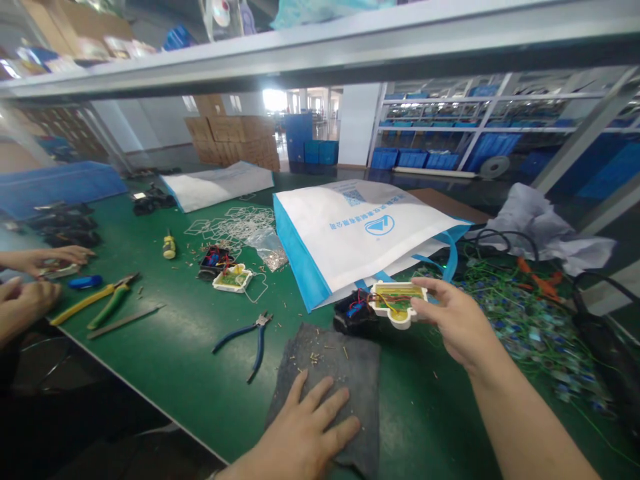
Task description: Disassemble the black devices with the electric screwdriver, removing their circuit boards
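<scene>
White-framed circuit housing [399, 301] is clamped between the thumb and fingers of the right hand [453, 319], at the right above the green table [200, 360], wired to a black casing [356, 312]. The left hand [305, 427] lies open, fingers apart, on the near dark cloth [333, 360], beside small brass-coloured screws [315, 359].

A long green workbench [200, 373] is holding a dark grey cloth [367, 373], blue-handled pliers [261, 321], a white-and-blue fabric bag [350, 233] and, at right, a tangled green-wired heap [540, 333], apparently of small parts.
</scene>
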